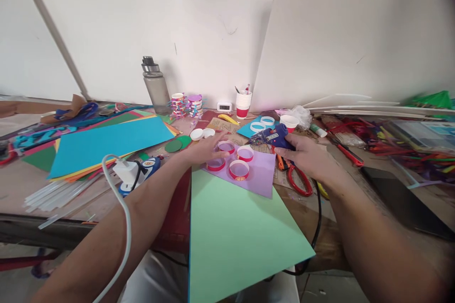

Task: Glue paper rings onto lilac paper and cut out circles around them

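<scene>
1. Four red-rimmed paper rings (232, 157) lie in a small cluster on a lilac sheet (261, 177), a little above the centre of the frame.
2. The left hand (206, 150) lies flat at the left edge of this cluster, with its fingers spread and touching the upper-left ring; it grips nothing.
3. The right hand (308, 158) is right of the centre, and its fingers are closed around the handle of a blue glue gun (272, 136).
4. The long axis of the gun runs from right to left, with the nozzle towards the rings; the nozzle end is just beside the upper-right ring, so the rings lie to the left of and slightly below the gun.
5. Red-handled scissors (297, 181) rest below the right hand, partly under it.
6. The table (21, 182) is crowded: a light green sheet (234, 236) at the bottom centre and a blue sheet (106, 142) at the left.
7. A grey bottle (155, 86) stands at the back, and white boards (348, 38) close the upper frame.
</scene>
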The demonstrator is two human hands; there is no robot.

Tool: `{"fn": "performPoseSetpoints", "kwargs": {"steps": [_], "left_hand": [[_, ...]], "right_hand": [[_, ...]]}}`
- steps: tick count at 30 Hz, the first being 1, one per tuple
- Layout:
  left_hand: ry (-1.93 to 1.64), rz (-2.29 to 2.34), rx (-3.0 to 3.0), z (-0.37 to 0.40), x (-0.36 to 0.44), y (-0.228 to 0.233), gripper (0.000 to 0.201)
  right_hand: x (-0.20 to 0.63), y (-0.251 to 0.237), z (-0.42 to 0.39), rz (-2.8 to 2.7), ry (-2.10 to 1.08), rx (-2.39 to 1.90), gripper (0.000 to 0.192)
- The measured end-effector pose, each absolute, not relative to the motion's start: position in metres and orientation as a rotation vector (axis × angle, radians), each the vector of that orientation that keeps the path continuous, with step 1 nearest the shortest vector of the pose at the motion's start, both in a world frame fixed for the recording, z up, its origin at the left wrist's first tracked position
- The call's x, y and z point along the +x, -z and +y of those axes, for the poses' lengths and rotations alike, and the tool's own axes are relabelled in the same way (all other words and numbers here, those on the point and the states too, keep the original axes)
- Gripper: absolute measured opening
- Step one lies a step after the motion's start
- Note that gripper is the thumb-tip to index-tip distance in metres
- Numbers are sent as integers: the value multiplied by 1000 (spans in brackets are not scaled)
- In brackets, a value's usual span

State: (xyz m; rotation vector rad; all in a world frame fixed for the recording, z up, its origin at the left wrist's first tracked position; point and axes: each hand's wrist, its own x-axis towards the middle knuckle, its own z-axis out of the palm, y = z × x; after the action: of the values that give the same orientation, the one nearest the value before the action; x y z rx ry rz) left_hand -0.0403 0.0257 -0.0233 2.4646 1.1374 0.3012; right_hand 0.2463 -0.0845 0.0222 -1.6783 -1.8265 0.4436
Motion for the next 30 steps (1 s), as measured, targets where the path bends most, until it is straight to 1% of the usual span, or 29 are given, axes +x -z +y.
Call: {"fn": "performPoseSetpoints", "kwargs": {"steps": [2,6,13,22,26,30], "left_hand": [[-234,1154,2502,26,-40,23,99],[-193,1157,2510,25,-38,20,102],[-101,921,2426,23,-43,14,122],[-30,907,2482,24,-47,13,127],[-6,1008,2479,22,-48,10,126],[71,1234,2460,18,-45,6,131]], "right_hand": [[243,-24,-86,-1835,-475,-1662,27],[241,-25,-87,-1825,-489,-1662,26],[243,-25,-86,-1800,-454,-1683,29],[242,-24,-86,-1808,-552,-1595,31],[241,-26,-89,-1809,-588,-1553,29],[240,-27,-90,-1820,-612,-1515,27]]}}
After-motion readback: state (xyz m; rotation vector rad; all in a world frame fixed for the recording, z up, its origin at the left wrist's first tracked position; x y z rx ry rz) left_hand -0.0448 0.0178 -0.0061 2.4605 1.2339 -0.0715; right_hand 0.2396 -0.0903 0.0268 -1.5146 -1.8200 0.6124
